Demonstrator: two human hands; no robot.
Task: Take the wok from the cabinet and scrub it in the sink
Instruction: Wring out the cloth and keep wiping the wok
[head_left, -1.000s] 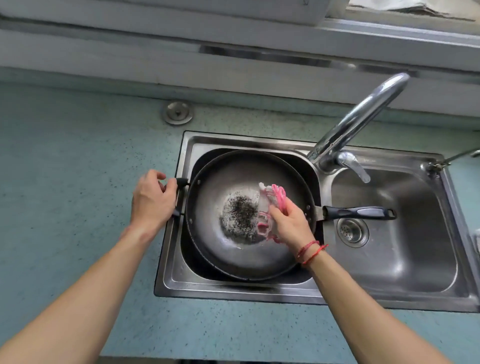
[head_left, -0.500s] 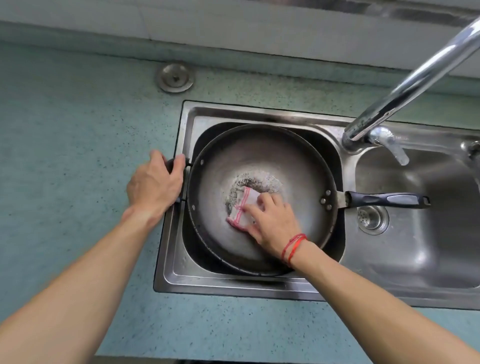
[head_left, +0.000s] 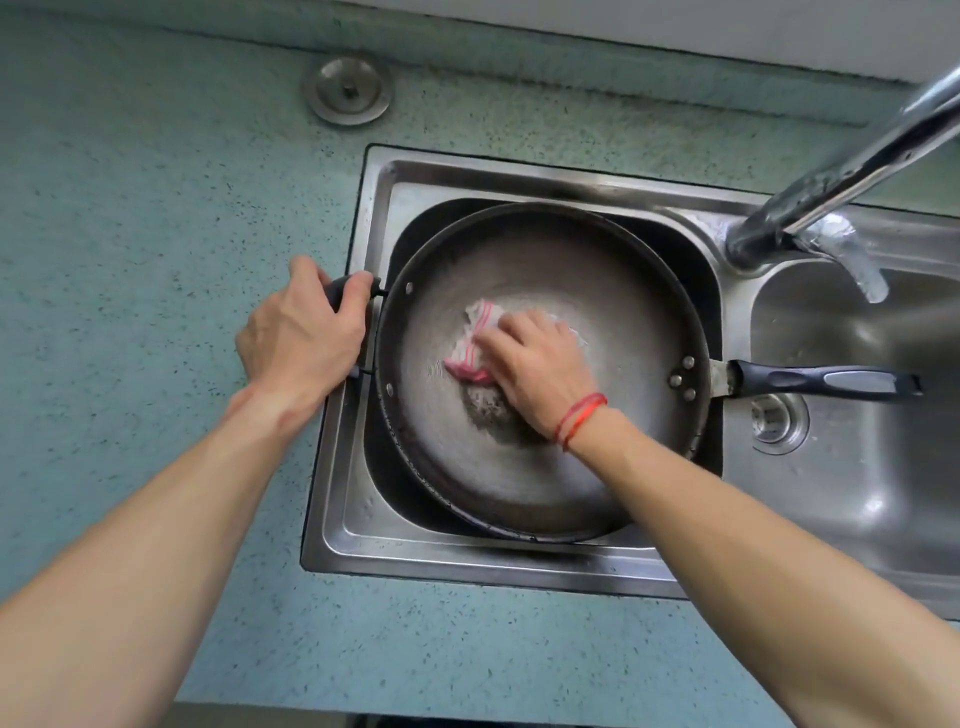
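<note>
The wok (head_left: 545, 467) sits in the left basin of a stainless double sink (head_left: 353, 519), filling that basin almost from side to side and tilted a little, its near rim resting against the basin's front edge. The left hand (head_left: 301, 332) is at the wok's left side, fingers and thumb wrapped round the short black helper handle (head_left: 345, 288), which lies over the sink's left rim. The right hand (head_left: 535, 364) is down inside the wok near its middle, knuckles up and fingers curled over a bunched white dishcloth (head_left: 475, 338) with pink-red stripes, pressing it against the wok's floor. Most of the cloth is hidden under the palm, with only its left part and a bit of its far edge showing. Just below the cloth, touching the heel of the hand, is a dark speckled patch of residue (head_left: 488, 408) on the grey metal. A red string bracelet (head_left: 579, 418) circles the right wrist. The wok's long handle (head_left: 821, 379) (black with a grey inset, riveted on by a metal bracket) reaches to the right across the divider and over the right basin, just above the round drain strainer (head_left: 776, 415). A chrome faucet (head_left: 857, 161) rises from the back of the sink between the two basins and slants up and out of view at the top right. The sink is set into a speckled blue-green countertop (head_left: 156, 208), and a round metal cap (head_left: 348, 91) is set in the counter behind the sink's left corner, well apart from both hands.
</note>
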